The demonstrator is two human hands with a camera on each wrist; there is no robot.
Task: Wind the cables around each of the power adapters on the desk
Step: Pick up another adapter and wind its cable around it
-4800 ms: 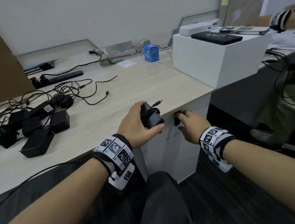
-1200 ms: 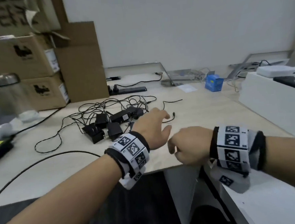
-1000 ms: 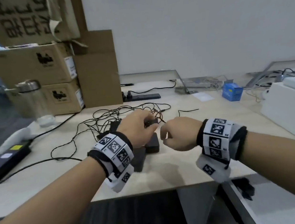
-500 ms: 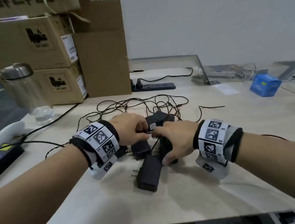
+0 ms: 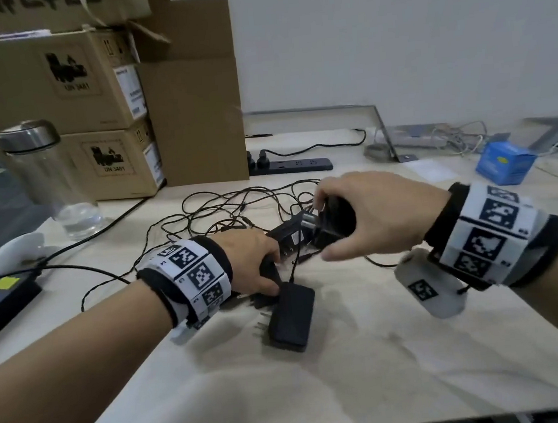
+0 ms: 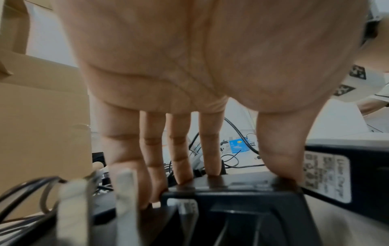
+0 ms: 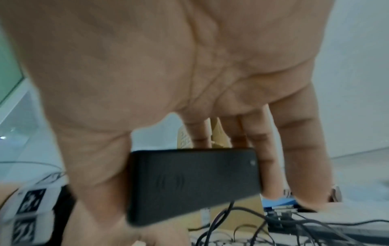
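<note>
— What are your hands doing?

— My right hand grips one black power adapter, thumb on one side and fingers curled round the other, lifted clear of the desk above the pile. My left hand is down in the pile: its fingertips and thumb press on the top of another adapter that lies on the desk, fingers nearly straight.

— How many adapters do you count?

— Four I can tell apart from the head view: the one in my right hand, the one under my left, one with a white label between my hands, and one lying flat nearest me, its prongs pointing left. My arm hides part of the heap, so there may be more. The loose cables sprawl behind, too tangled to count.

— Any writing?

— Two stacked cardboard boxes at the back left each read "UN 3481". The adapter labels are too blurred to read.
</note>
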